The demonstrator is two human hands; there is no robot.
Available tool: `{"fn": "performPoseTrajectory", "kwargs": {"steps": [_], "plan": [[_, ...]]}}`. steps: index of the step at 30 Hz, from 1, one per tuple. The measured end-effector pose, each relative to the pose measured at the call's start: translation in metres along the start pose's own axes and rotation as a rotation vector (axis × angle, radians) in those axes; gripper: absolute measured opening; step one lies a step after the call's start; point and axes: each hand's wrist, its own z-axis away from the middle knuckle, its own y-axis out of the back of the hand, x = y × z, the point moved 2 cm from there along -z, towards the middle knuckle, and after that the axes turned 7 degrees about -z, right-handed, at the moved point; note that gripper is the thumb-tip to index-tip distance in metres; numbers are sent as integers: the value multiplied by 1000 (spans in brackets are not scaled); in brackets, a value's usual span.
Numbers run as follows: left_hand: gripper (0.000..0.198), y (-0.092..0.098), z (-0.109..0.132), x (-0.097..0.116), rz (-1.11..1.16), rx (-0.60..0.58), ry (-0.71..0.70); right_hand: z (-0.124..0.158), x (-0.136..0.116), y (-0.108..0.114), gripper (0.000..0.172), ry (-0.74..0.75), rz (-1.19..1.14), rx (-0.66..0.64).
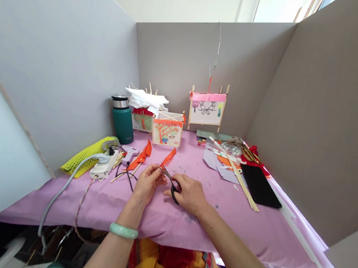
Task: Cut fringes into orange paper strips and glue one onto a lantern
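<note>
Between the fingers of my left hand (149, 183) is pinched a strip of orange-red paper (169, 157) whose edge is cut into a fringe. My right hand (190, 193) grips black-handled scissors (174, 191), their blades reaching up to the lower end of the strip near my left fingertips. Whether the blades are closed on the paper I cannot tell. Behind my hands stands a small box-shaped paper lantern (167, 133) on a stick frame, with a red fringe and a drawn tree. More orange-red paper (141, 155) lies to the left of my left hand.
On the left are a green bottle (122, 120), a hot glue gun (130, 154), a power strip (104, 166) and a yellow mesh bag (89, 154). Another lantern (207, 109) hangs behind. At right lie a black phone or tablet (261, 186) and wooden sticks (242, 182). Grey panels (306, 104) enclose the table.
</note>
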Motion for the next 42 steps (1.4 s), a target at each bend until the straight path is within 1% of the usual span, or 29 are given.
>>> {"fn": "performPoseTrajectory", "kwargs": {"steps": [20, 29, 34, 42], "plan": [[34, 1, 0, 0, -13, -13, 0, -1, 6, -6, 36, 4, 31, -10], [34, 0, 0, 1, -5, -8, 2, -1, 5, -4, 37, 7, 42, -10], [34, 1, 0, 1, 6, -3, -5, 0, 4, -3, 33, 13, 36, -6], [30, 2, -1, -1, -19, -39, 3, 0, 4, -4, 38, 13, 27, 16]]}}
